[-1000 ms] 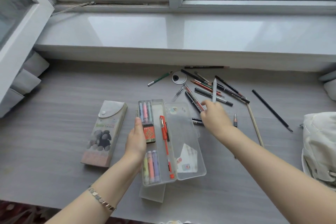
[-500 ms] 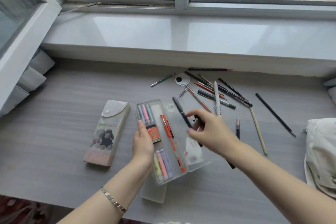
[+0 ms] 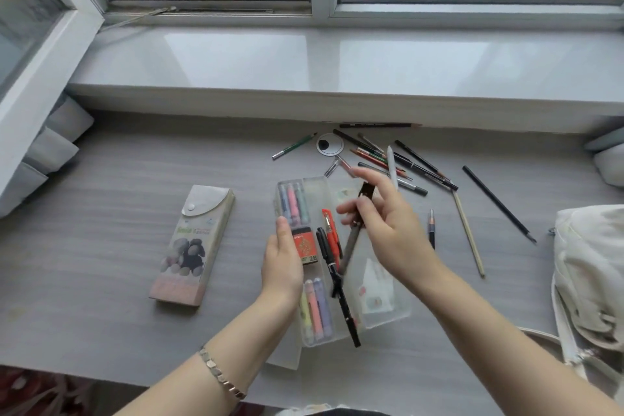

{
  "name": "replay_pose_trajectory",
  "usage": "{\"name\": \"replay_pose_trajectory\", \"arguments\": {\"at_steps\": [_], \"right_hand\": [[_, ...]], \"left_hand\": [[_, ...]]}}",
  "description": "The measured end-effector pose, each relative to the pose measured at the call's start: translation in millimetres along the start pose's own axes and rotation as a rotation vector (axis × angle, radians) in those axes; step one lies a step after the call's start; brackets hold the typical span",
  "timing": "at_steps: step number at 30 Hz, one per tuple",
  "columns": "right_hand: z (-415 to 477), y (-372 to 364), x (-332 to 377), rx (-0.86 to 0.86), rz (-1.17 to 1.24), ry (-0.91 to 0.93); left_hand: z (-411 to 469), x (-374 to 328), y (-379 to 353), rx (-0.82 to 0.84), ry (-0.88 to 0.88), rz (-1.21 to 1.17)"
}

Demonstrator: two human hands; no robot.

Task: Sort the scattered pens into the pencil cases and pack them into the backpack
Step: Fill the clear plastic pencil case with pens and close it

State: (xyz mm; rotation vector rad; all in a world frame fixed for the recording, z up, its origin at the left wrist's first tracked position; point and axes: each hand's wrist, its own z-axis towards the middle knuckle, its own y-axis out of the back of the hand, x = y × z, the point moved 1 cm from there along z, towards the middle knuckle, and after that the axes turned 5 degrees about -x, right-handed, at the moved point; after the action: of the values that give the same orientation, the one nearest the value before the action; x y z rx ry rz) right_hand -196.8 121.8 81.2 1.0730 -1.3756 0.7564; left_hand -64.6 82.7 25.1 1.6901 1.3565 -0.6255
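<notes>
A clear plastic pencil case [image 3: 388, 314] lies open in the middle of the desk, holding pastel highlighters, a red box, a red pen and a black pen [image 3: 337, 284]. My left hand [image 3: 282, 260] grips its left edge. Above the case my right hand [image 3: 388, 226] pinches a grey pen [image 3: 351, 243] with a black cap, tilted tip-down. A heap of scattered pens and pencils [image 3: 401, 165] lies behind the case. A second, closed pencil case [image 3: 192, 243] with a snap flap lies to the left. The white backpack [image 3: 594, 267] sits at the right edge.
A long black pencil [image 3: 496, 203] and a wooden stick [image 3: 467, 230] lie between the heap and the backpack. A round cable grommet [image 3: 329, 144] sits in the desk near the wide windowsill [image 3: 304, 67]. Grey cushions lean at the far left and far right.
My right hand came back from the heap to above the open case. A black pen now lies in the case, and the hand holds a grey pen. My left hand stayed on the case.
</notes>
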Motion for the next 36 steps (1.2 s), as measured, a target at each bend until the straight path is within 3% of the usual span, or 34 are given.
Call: {"name": "replay_pose_trajectory", "arguments": {"at_steps": [10, 15, 18, 26, 31, 36], "right_hand": [[-7, -13, -14, 0.157, -0.408, 0.078], [-2, -7, -18, 0.131, -0.095, -0.073], [-5, -4, -23, 0.156, -0.08, -0.11], [-21, 6, -27, 0.104, -0.426, 0.199], [-48, 13, -30, 0.098, -0.662, 0.364], [-60, -3, -48, 0.011, -0.851, 0.312]], "left_hand": [[-8, 13, -10, 0.176, 0.024, 0.066], [-7, 14, -7, 0.18, 0.023, 0.082], [-8, 14, -7, 0.189, 0.044, 0.077], [-8, 13, -6, 0.17, 0.128, 0.073], [-2, 7, -4, 0.072, 0.128, 0.023], [-6, 0, -4, 0.061, 0.114, -0.04]]}}
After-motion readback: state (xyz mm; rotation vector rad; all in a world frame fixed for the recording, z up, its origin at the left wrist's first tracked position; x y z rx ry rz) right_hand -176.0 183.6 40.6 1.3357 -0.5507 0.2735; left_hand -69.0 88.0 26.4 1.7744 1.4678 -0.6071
